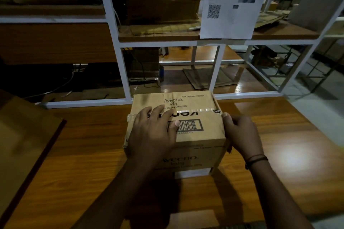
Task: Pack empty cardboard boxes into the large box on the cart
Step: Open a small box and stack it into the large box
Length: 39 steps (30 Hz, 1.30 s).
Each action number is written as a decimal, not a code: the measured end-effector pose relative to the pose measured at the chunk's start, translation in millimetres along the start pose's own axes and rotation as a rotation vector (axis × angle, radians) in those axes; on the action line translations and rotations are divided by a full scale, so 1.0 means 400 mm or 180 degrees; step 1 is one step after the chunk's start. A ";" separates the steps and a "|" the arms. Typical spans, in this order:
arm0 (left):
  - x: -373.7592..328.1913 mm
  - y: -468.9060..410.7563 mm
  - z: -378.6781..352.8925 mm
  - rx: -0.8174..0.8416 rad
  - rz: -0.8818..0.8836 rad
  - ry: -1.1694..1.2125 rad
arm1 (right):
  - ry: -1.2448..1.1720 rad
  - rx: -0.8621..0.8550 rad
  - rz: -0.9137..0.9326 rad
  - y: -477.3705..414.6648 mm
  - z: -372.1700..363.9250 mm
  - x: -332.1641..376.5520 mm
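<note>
On glossy wooden table (93, 154), hands press rectangular cardboard box (202, 135).

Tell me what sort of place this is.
Probably a warehouse packing station. A taped, barcoded carton sits on a wooden bench, white racks hold flattened cardboard, and a sheet with a QR code hangs from one.

Aveeno box (193, 135): matt brown cardboard, glossy clear tape (197, 112) across its top. Table (89, 154): glossy wood-grain surface, reflecting light at 3 o'clock. Shelf frame (119, 46): smooth white-painted metal. Hanging sheet (230, 5): white printed paper.
</note>
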<state>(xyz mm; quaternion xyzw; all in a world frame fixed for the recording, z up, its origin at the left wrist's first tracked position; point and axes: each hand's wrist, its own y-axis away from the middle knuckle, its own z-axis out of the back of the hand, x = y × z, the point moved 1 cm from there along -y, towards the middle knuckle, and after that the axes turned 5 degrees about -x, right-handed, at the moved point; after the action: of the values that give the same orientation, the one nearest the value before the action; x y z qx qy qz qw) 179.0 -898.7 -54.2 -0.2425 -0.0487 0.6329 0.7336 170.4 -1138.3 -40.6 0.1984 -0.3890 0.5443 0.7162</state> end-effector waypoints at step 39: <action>0.018 0.075 0.003 0.0442 -0.0593 -0.0246 | 0.1947 0.0318 0.1672 0.059 -0.119 0.092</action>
<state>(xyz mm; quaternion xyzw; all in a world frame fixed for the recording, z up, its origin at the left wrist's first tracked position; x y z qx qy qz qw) 152.7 -888.9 -67.4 -0.1610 -0.0554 0.5727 0.8019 168.3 -1073.9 -44.7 -0.0443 -0.1685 0.7610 0.6250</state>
